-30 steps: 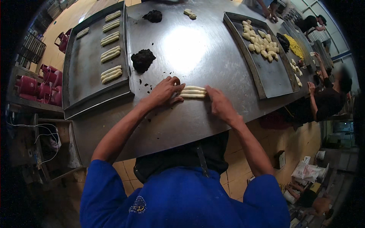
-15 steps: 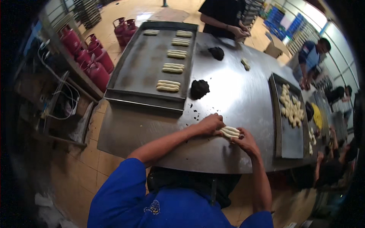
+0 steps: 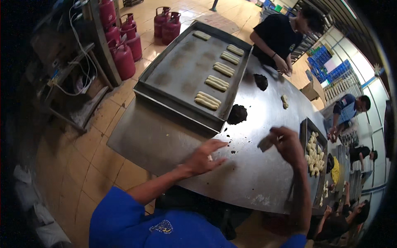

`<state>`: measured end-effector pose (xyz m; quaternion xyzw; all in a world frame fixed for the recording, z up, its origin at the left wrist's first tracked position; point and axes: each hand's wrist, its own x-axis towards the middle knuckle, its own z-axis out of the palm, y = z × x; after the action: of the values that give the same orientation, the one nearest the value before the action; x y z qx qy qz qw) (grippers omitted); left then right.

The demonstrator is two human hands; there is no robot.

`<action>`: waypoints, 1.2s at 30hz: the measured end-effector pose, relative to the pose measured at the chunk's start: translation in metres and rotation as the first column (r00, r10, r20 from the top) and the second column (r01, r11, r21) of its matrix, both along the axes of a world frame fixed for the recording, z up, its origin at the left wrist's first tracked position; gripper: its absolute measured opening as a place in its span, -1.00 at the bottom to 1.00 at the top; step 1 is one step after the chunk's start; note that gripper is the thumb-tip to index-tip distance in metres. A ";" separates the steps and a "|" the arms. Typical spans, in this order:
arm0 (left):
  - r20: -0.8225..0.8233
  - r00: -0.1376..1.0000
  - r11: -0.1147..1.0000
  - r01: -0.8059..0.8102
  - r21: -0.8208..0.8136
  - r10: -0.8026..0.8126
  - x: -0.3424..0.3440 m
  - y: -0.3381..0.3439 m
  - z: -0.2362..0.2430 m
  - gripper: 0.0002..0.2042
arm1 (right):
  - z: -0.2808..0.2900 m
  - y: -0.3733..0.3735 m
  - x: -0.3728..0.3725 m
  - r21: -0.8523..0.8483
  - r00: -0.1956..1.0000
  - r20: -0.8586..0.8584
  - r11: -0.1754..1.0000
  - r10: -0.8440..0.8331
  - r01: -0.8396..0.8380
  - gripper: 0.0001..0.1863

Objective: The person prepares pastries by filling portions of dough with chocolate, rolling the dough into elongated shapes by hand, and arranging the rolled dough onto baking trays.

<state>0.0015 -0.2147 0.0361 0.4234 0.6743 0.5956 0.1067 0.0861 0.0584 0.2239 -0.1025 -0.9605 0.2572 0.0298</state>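
Note:
My left hand [image 3: 204, 159] hovers over the near part of the steel table [image 3: 165, 153], fingers spread; a tiny pale bit shows by its palm. To its right, my right hand [image 3: 287, 144] is raised above the tabletop and smeared by motion. A blurred grey-brown patch sits at its fingertips, and whether it is a held thing I cannot tell. Several dough strip bundles [image 3: 207, 100] lie on the large metal tray [image 3: 178, 110] ahead of my left hand. Beside that tray rests a dark, crumbly lump [image 3: 238, 114], with crumbs scattered toward my hands.
Another dark lump [image 3: 261, 82] and a small dough piece [image 3: 284, 101] lie farther back, near a co-worker in black [image 3: 277, 35]. A second tray [image 3: 304, 132] with dough pieces [image 3: 315, 155] stands at right. Red gas cylinders [image 3: 123, 62] stand on the floor at left.
Both hands were together on a bundle of dough strips; now they are apart, and that bundle no longer shows between them. My head view has turned, shifting the table and tray.

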 end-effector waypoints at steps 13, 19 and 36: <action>-0.445 0.758 0.787 -0.594 -0.169 0.477 0.006 -0.134 -0.047 -0.76 | -0.027 -0.040 -0.302 -0.073 0.906 -0.261 0.929 0.333 -0.362 -0.70; -0.424 0.772 0.783 -0.589 -0.197 0.474 0.009 -0.140 -0.047 -0.80 | -0.080 -0.043 -0.374 -0.223 0.838 -0.031 0.813 0.545 -0.537 -0.67; -0.471 0.754 0.784 -0.593 -0.187 0.458 0.001 -0.135 -0.044 -0.89 | -0.202 -0.108 -0.272 0.233 0.784 -0.427 0.893 0.450 -0.386 -0.55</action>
<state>0.0023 -0.3499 -0.0078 0.3026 0.8620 0.3820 -0.1396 -0.1858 -0.0495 0.0222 0.1810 -0.9375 0.2098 0.2107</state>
